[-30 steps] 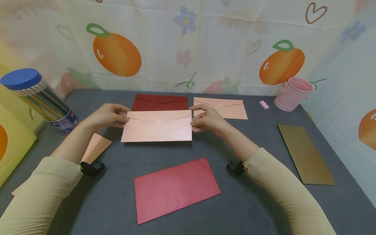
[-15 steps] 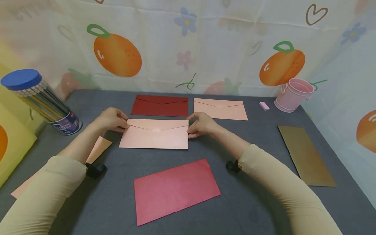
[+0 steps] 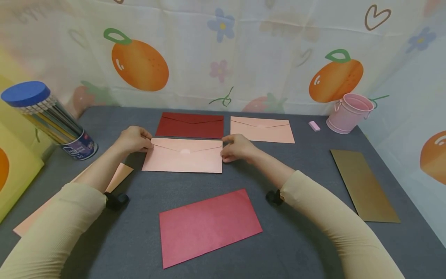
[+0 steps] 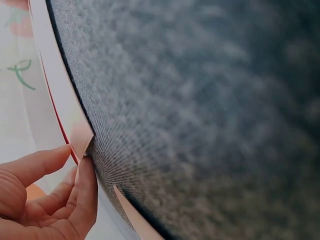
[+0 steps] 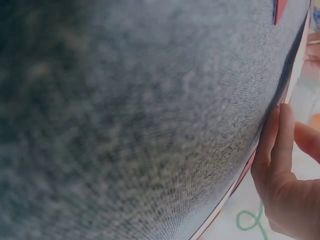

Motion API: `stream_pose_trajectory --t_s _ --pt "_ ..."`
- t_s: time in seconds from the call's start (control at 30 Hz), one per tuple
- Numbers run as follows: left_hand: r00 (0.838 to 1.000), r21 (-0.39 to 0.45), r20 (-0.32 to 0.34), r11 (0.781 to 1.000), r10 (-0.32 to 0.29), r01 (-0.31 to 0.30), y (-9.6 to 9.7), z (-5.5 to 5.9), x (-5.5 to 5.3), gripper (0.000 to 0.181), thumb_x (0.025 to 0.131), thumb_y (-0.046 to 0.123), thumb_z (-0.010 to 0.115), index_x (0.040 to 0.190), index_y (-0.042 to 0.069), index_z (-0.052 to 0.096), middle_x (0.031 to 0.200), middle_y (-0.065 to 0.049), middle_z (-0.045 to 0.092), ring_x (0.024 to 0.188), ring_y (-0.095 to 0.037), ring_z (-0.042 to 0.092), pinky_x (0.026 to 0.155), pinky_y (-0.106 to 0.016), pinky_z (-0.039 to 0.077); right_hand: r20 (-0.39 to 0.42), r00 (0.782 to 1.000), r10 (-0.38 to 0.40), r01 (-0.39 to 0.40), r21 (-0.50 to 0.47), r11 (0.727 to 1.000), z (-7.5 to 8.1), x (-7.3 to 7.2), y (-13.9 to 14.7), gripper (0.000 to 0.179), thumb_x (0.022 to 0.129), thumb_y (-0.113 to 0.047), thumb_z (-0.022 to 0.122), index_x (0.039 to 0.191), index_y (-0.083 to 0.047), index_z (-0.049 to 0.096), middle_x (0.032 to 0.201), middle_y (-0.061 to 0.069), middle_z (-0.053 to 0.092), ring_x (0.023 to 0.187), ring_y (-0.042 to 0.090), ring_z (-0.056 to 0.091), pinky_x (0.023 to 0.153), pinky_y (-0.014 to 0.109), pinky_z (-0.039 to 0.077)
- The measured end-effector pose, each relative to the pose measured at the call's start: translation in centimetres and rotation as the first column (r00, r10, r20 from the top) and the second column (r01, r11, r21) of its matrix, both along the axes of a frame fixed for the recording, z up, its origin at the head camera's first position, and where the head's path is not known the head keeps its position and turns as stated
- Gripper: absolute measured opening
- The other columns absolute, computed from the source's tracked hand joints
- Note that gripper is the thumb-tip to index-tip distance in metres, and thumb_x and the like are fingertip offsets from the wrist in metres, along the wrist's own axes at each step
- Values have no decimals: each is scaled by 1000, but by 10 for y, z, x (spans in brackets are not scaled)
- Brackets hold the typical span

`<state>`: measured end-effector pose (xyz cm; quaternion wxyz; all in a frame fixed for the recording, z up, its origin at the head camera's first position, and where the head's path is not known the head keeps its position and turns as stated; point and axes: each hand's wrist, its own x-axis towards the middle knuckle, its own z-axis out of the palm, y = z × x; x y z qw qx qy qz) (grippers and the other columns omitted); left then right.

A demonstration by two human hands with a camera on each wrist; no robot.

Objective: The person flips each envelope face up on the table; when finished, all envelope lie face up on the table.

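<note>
Rectangular pale-pink paper envelope (image 3: 184, 159), ends pinched by left hand (image 3: 133, 140) and right hand (image 3: 238, 148), just in front of rectangular dark-red paper envelope (image 3: 189, 126). Risk: uneven release could leave the pale-pink one skewed.

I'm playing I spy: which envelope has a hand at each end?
The pale pink envelope just in front of the dark red envelope: left hand at one end, right hand at the other, unlike the rest.
</note>
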<state>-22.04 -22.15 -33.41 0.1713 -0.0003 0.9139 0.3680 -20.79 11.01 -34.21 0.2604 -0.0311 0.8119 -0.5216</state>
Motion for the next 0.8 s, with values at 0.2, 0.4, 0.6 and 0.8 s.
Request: stream_pose_trajectory --t_s 0.2,0.4,0.6,0.8 --pt "1000 -2 -1 1000 3 -3 1 0 -1 46 89 8 66 127 -15 54 114 -26 62 74 -3 67 73 -27 62 8 1000 -2 2 -11 1000 0 -1 -1 65 93 0 60 151 3 32 126 29 63 80 12 65 80 29 62" --pt "1000 -16 -13 1000 -11 11 0 0 -2 46 88 7 66 127 -15 56 111 -25 65 72 0 64 71 -24 60 17 1000 7 -7 -4 1000 0 0 -1 65 96 -2 58 153 2 28 133 28 58 96 19 67 91 35 60" --pt "999 -55 5 998 -38 38 0 1 -1 50 89 11 66 131 -13 54 129 -33 58 82 -6 68 77 -28 60 -9 1000 23 -23 1 1000 0 2 -4 65 97 -3 57 154 4 25 139 26 50 118 33 62 96 38 58" --pt "998 -51 37 997 -51 53 0 1 0 55 88 14 67 135 -11 51 133 -32 56 91 -14 70 85 -34 59 -46 999 29 -29 2 1000 0 6 -5 61 96 -2 56 151 7 30 144 25 42 128 37 56 96 40 58"
